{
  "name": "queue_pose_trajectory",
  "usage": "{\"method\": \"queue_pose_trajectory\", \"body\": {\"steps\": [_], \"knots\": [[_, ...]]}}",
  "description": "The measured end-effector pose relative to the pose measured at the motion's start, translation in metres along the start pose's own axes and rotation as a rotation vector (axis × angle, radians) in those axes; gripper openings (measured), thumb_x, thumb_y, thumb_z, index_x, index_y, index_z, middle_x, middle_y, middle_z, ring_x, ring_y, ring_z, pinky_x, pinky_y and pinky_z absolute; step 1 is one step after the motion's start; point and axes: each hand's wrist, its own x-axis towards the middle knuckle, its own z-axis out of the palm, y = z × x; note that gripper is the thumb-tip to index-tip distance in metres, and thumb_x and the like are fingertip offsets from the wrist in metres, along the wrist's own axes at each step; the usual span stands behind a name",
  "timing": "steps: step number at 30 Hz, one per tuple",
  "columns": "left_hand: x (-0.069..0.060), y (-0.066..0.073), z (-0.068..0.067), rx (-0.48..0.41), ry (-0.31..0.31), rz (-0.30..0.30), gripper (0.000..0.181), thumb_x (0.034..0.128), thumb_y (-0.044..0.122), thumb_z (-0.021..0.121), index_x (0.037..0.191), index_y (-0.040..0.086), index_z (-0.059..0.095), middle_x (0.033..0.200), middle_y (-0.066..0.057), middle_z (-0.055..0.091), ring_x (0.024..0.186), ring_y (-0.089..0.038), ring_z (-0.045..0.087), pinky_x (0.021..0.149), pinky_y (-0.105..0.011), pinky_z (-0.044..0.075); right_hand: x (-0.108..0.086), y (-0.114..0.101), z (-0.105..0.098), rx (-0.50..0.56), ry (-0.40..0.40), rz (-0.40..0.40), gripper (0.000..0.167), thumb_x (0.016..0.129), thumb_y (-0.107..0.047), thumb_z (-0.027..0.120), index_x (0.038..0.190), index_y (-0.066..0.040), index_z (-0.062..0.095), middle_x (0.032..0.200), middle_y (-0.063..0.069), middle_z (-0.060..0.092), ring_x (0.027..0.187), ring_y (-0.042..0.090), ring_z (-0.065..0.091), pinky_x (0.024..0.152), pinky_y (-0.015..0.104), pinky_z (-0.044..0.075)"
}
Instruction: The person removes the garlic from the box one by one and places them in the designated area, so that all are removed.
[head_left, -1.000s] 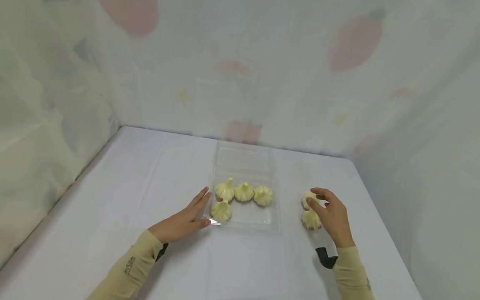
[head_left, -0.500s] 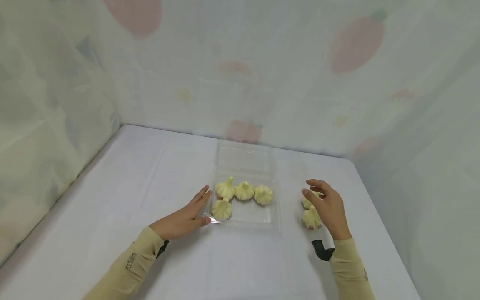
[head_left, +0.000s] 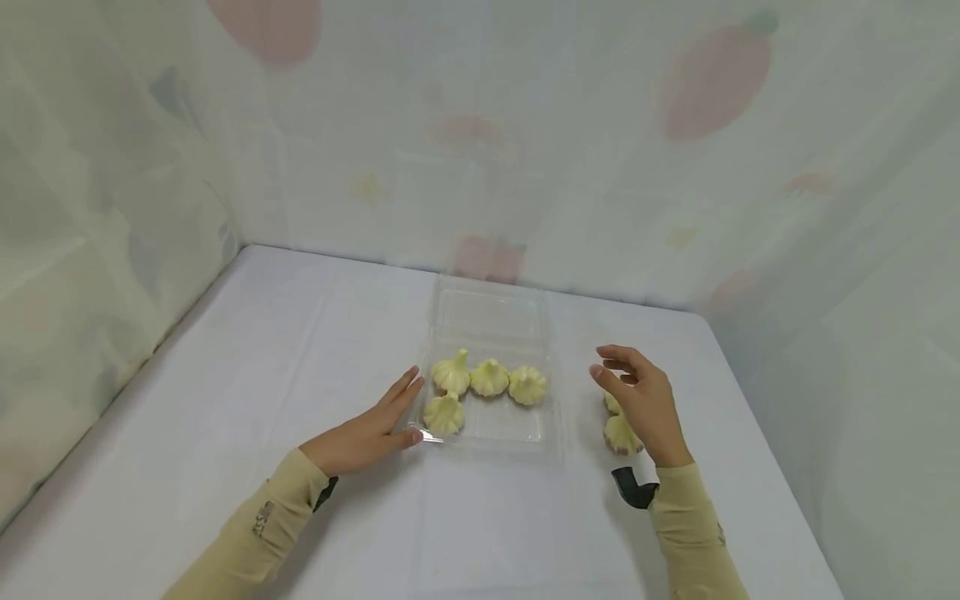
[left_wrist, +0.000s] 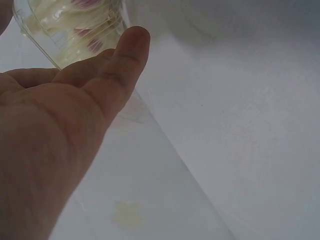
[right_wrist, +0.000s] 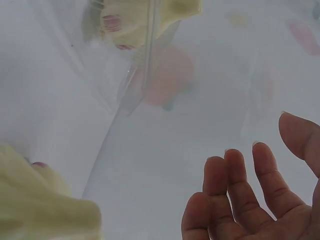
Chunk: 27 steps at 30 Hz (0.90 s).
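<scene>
A: Layout, largest first?
B: White worktop (head_left: pixel 487 525); at centre, clear box (head_left: pixel 506 427), lid (head_left: pixel 491 315) laid back.
A: Hands?
B: Left hand (head_left: pixel 363 433) touching the box's left edge, fingers straight, thumb spread. Right hand (head_left: pixel 651 408) nearer the loose garlic (head_left: pixel 623 436), fingers loosely curved, pinching nothing.
A: Garlic?
B: Four bulbs (head_left: pixel 490 378) boxed; two right of the box, on the near side of the right fingertips. Front stem upright or pointing away, hard to tell; farther one partly hidden by the hand.

Tan lettered sleeves (head_left: pixel 247 537), black wristpieces (head_left: pixel 634 492)
</scene>
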Motion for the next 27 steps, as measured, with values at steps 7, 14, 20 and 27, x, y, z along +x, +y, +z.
{"method": "queue_pose_trajectory", "body": {"steps": [7,14,20,27], "knots": [[-0.001,-0.001,-0.001,-0.013,-0.003,0.002,0.081,0.1083,0.036,0.050,0.162,0.005,-0.001,0.168,-0.011,-0.015,0.152,-0.034,-0.005,0.116,-0.061,0.015,0.005,-0.008,0.005,0.018,-0.045,-0.014,0.044,0.097,-0.037,0.071,0.132,-0.012,0.064,0.129,0.002,0.064,0.114,0.016,0.057,0.092,0.033,0.046],[-0.002,-0.001,0.000,-0.016,0.001,0.004,0.080,0.1083,0.034,0.050,0.162,0.004,0.000,0.168,-0.010,-0.014,0.152,-0.034,-0.004,0.116,-0.061,0.015,0.008,-0.006,0.014,0.046,-0.071,-0.026,0.042,0.096,-0.035,0.072,0.130,-0.011,0.065,0.129,0.000,0.064,0.116,0.018,0.058,0.095,0.035,0.044],[-0.003,0.000,0.000,-0.033,-0.001,0.001,0.082,0.1078,0.036,0.051,0.162,0.003,0.000,0.168,-0.010,-0.014,0.152,-0.034,-0.004,0.117,-0.060,0.015,0.010,-0.004,0.024,0.080,-0.090,-0.069,0.039,0.095,-0.028,0.075,0.128,-0.010,0.065,0.128,0.001,0.065,0.119,0.021,0.058,0.101,0.047,0.039],[-0.004,0.002,0.000,-0.025,0.012,-0.003,0.081,0.1078,0.036,0.051,0.162,0.005,0.001,0.168,-0.009,-0.013,0.153,-0.033,-0.003,0.117,-0.059,0.017,0.012,0.001,0.032,0.102,-0.107,-0.064,0.039,0.093,-0.027,0.077,0.127,-0.012,0.065,0.128,0.002,0.064,0.119,0.020,0.057,0.103,0.052,0.036]]}}
